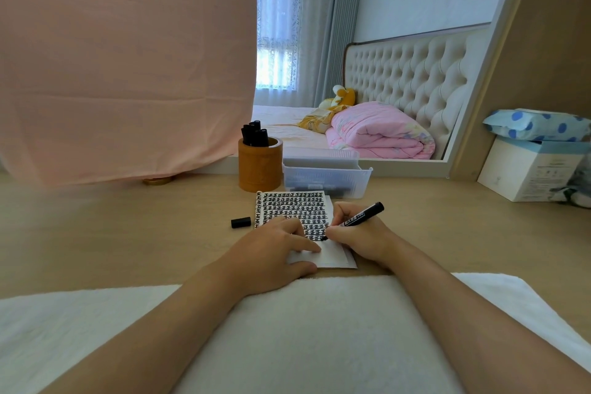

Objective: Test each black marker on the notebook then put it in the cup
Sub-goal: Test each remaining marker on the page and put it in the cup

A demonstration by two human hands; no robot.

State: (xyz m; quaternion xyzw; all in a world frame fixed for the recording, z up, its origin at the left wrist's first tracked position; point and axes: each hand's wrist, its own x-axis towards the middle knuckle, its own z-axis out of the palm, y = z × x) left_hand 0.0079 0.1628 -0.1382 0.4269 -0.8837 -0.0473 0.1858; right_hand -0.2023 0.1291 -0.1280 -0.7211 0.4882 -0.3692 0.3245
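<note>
A small spiral notebook (pixel 297 205) lies on the wooden desk, its page covered in rows of black marks. My right hand (pixel 355 233) grips an uncapped black marker (pixel 363 216), its tip touching the page near the lowest marks. My left hand (pixel 275 249) lies flat on the lower part of the notebook, holding it down. The marker's black cap (pixel 240 222) rests on the desk just left of the notebook. Behind the notebook stands a brown wooden cup (pixel 259 166) with several black markers (pixel 254 134) upright in it.
A clear plastic tray (pixel 326 177) holding dark markers sits right of the cup. A white box (pixel 527 169) with a blue dotted packet on top stands at the far right. A pink cloth (pixel 128 57) hangs at the left. A white towel (pixel 303 329) covers the near edge.
</note>
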